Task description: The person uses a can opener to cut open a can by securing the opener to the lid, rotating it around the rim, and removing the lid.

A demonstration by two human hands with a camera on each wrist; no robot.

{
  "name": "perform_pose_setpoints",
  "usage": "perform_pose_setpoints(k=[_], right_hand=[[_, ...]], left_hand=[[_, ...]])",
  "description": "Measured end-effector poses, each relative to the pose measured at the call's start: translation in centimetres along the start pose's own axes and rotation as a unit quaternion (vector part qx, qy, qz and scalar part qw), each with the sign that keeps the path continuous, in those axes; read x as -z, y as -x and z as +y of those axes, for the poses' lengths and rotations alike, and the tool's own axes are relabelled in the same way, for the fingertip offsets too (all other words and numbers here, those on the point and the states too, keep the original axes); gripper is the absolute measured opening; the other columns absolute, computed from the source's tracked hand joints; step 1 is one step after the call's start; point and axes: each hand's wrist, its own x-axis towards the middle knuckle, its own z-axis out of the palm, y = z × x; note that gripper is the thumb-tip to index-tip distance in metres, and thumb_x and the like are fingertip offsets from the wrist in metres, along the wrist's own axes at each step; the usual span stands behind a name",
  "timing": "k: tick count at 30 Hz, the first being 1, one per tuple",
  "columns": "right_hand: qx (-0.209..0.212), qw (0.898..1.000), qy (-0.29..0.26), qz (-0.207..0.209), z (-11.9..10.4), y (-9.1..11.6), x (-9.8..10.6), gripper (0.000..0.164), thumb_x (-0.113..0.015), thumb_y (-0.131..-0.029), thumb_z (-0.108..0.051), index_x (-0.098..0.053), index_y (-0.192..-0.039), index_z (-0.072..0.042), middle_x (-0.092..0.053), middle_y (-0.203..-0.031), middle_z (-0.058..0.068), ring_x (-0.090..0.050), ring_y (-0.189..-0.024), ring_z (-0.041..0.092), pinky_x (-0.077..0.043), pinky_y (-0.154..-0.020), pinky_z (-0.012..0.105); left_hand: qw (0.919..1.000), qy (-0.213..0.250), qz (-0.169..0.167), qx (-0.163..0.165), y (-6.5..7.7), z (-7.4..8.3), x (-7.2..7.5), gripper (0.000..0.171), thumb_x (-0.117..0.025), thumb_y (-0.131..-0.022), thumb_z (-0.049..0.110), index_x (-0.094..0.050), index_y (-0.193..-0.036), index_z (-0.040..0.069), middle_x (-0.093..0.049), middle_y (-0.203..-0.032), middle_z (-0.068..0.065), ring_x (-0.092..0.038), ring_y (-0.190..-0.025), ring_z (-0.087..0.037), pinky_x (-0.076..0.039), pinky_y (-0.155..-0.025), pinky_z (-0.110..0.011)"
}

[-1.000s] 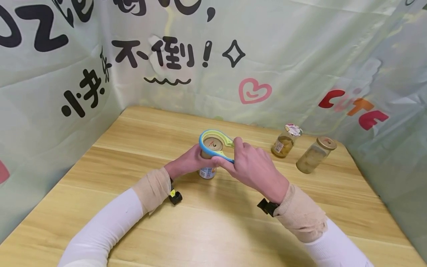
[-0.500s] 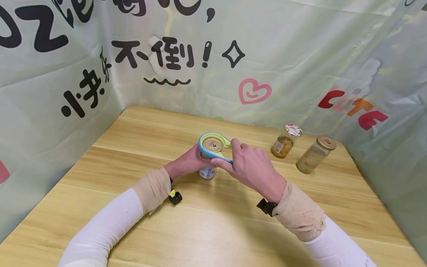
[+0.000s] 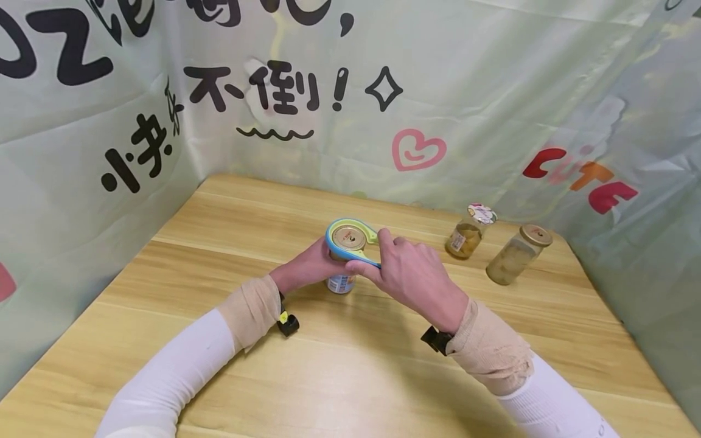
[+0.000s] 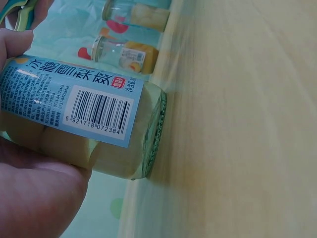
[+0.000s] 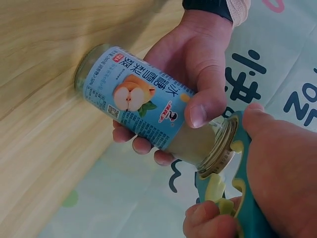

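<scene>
My left hand [image 3: 309,264] is wrapped around a glass jar [image 5: 136,99] with a blue pear label and pale fruit inside. The jar stands on the table, its base showing in the left wrist view. Over its gold lid [image 3: 348,238] lies the loop of a blue and yellow-green jar opener [image 3: 331,246], encircling the lid in the head view. My right hand [image 3: 413,277] grips the opener's handles, thumb along the near side. In the right wrist view, the opener's toothed inner edge sits beside the lid's rim, and my left thumb presses on the jar just below.
To the right stand two more glass jars on the wooden table [image 3: 246,377]: one with a patterned lid [image 3: 465,237] and yellow fruit, one with a gold lid [image 3: 512,261] and pale contents. A printed cloth [image 3: 328,164] hangs behind the table and along its sides.
The jar opener's loop has come down a little around the lid, and my right hand has shifted slightly left with it. My left hand and the jar have stayed in place.
</scene>
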Motion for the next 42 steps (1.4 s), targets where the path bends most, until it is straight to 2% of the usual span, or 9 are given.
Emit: perform_pose_setpoints(k=[7, 19, 26, 30, 42], right_hand=[[0.008, 1.0, 0.001, 0.021, -0.06, 0.01, -0.06, 0.064, -0.05, -0.083, -0.072, -0.049, -0.086, -0.008, -0.039, -0.051, -0.002, -0.035, -0.035, 0.017, -0.028, -0.031, 0.029], [-0.016, 1.0, -0.012, 0.007, -0.07, 0.14, -0.09, 0.066, -0.051, -0.081, -0.074, -0.05, -0.094, -0.01, -0.039, -0.049, -0.003, -0.036, -0.034, 0.016, -0.027, -0.03, 0.028], [0.011, 0.999, 0.017, 0.034, -0.11, 0.21, -0.38, 0.065, -0.05, -0.082, -0.074, -0.047, -0.088, -0.01, -0.034, -0.046, -0.003, -0.032, -0.033, 0.015, -0.026, -0.03, 0.028], [0.018, 0.999, 0.015, 0.042, -0.02, 0.27, -0.43, 0.064, -0.051, -0.081, -0.073, -0.046, -0.087, -0.01, -0.032, -0.046, -0.004, -0.031, -0.032, 0.014, -0.025, -0.03, 0.027], [-0.014, 1.0, -0.011, -0.001, -0.01, 0.28, -0.37, 0.068, -0.049, -0.082, -0.075, -0.051, -0.099, -0.009, -0.038, -0.048, -0.002, -0.035, -0.033, 0.016, -0.028, -0.03, 0.028]], left_hand=[[0.9999, 0.003, 0.006, 0.009, 0.05, 0.07, -0.06, 0.07, -0.075, -0.083, 0.025, -0.035, -0.141, 0.024, -0.049, -0.135, -0.001, -0.046, -0.125, -0.021, -0.039, -0.102, -0.046], [1.0, 0.009, 0.0, 0.002, -0.14, -0.16, 0.01, 0.07, -0.074, -0.083, 0.026, -0.035, -0.141, 0.024, -0.048, -0.136, -0.002, -0.046, -0.126, -0.021, -0.039, -0.102, -0.045], [0.9999, 0.011, -0.004, -0.01, -0.19, -0.16, -0.02, 0.07, -0.073, -0.085, 0.023, -0.035, -0.142, 0.024, -0.047, -0.137, -0.004, -0.046, -0.126, -0.021, -0.038, -0.103, -0.045], [0.9999, 0.007, -0.002, -0.008, -0.17, -0.12, -0.09, 0.069, -0.074, -0.084, 0.025, -0.035, -0.142, 0.025, -0.048, -0.136, -0.001, -0.046, -0.126, -0.02, -0.038, -0.102, -0.045], [0.9999, 0.008, -0.004, -0.011, -0.15, -0.06, -0.1, 0.067, -0.073, -0.084, 0.023, -0.037, -0.14, 0.023, -0.049, -0.135, -0.004, -0.047, -0.125, -0.021, -0.039, -0.102, -0.045]])
